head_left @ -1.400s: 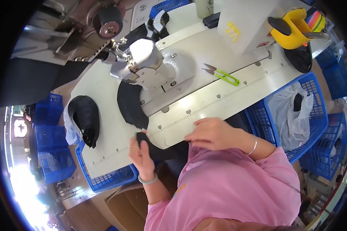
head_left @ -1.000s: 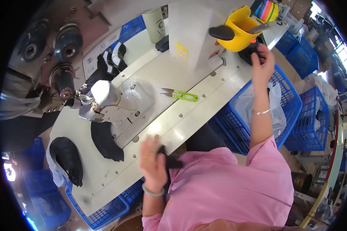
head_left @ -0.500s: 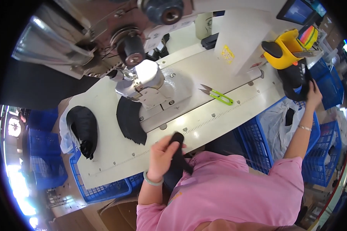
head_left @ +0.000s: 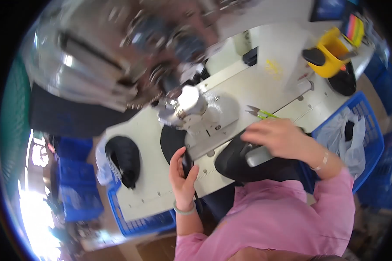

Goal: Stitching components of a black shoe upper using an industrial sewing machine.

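My left hand (head_left: 182,179) is at the table's front edge, thumb and fingers around a narrow black strip (head_left: 187,162). My right hand (head_left: 279,138), partly blurred, is closed over a black piece that looks like a shoe upper (head_left: 233,158). A smooth grey patch (head_left: 259,156) shows on that piece below the fingers. Behind the right hand lie green-handled thread snips (head_left: 265,114), partly covered. Black curved pieces (head_left: 172,142) lie beside the sewing machine's bright work post (head_left: 191,102). Farther left rests another black upper (head_left: 125,160).
The sewing machine head (head_left: 130,56) overhangs the white table (head_left: 154,185). At the right stands a yellow holder (head_left: 329,50) with a black piece (head_left: 343,81) beside it. Blue baskets flank the table: one (head_left: 370,148) with plastic bags at right, another (head_left: 148,224) below left.
My right hand has come from the far right to the table's front, bringing the black upper. My left hand still has the strip, now turned and nearer the curved pieces. The view has shifted.
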The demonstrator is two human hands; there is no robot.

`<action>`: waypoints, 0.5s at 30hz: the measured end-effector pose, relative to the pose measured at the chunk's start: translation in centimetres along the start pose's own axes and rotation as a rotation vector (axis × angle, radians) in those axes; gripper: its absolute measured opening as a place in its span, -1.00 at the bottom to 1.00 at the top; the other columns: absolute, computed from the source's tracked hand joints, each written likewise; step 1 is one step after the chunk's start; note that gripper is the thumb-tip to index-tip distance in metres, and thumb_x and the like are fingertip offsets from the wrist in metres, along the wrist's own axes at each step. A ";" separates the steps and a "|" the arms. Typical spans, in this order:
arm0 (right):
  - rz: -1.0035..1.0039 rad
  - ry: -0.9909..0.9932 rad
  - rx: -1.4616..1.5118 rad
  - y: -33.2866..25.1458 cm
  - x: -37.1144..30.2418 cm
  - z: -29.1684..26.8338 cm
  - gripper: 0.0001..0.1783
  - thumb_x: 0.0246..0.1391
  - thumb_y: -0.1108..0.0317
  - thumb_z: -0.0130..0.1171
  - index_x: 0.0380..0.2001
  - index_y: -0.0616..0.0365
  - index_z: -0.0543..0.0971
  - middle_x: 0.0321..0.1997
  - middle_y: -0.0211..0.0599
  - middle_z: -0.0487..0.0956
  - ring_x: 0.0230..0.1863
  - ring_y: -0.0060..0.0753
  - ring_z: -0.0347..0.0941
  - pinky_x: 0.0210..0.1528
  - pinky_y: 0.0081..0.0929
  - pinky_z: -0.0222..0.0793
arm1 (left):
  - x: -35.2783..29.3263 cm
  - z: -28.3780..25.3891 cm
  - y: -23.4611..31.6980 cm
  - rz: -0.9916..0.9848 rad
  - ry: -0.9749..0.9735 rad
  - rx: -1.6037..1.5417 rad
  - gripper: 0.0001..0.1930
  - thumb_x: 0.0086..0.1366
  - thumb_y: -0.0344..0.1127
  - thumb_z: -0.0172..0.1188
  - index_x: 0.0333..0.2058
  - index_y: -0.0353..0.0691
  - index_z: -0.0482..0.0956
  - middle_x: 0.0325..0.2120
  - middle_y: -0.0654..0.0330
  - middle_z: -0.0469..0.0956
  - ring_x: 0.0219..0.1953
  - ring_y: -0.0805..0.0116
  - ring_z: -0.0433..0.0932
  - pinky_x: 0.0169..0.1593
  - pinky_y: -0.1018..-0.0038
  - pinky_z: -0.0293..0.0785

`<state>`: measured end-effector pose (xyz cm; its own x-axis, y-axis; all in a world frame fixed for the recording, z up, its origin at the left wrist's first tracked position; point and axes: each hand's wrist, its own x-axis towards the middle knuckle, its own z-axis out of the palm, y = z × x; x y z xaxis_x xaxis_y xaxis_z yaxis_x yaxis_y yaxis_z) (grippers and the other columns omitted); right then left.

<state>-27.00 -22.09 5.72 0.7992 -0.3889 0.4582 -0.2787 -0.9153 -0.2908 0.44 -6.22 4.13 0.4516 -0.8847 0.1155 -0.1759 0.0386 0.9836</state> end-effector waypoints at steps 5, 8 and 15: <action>-0.272 -0.596 -0.302 -1.5 5.8 2.7 -0.68 -0.08 0.40 0.17 -0.17 -0.02 0.62 -0.11 -0.18 0.57 -0.14 -0.27 0.59 -0.22 -0.38 0.54 | 1.2 -2.2 1.8 -0.065 -0.094 -0.153 -0.48 0.25 -0.64 0.04 0.22 -0.35 0.39 -0.10 0.20 0.40 -0.52 0.65 0.30 -0.45 0.68 0.19; -0.429 -0.127 -0.319 -1.5 7.2 0.6 -0.57 -0.09 0.38 0.17 -0.07 -0.15 0.64 -0.02 -0.26 0.56 -0.12 -0.30 0.57 -0.15 -0.41 0.56 | 1.7 -3.5 3.4 0.037 -0.090 -0.045 -0.51 0.26 -0.64 0.05 0.19 -0.37 0.42 -0.02 0.14 0.42 -0.43 0.59 0.40 -0.39 0.68 0.32; -0.420 0.307 -0.345 -0.8 12.0 -0.4 -0.51 -0.04 0.31 0.15 0.04 -0.22 0.59 0.13 -0.33 0.48 0.12 -0.23 0.41 0.20 -0.14 0.35 | 4.1 -2.9 7.2 0.351 0.020 0.080 -0.54 0.21 -0.66 0.12 0.12 -0.38 0.50 0.06 0.09 0.46 -0.02 0.43 0.51 -0.05 0.56 0.50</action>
<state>-17.42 -26.09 11.73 0.7025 0.0460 0.7102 -0.1706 -0.9579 0.2308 3.54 -8.22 12.10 0.3683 -0.8149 0.4476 -0.3905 0.3013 0.8699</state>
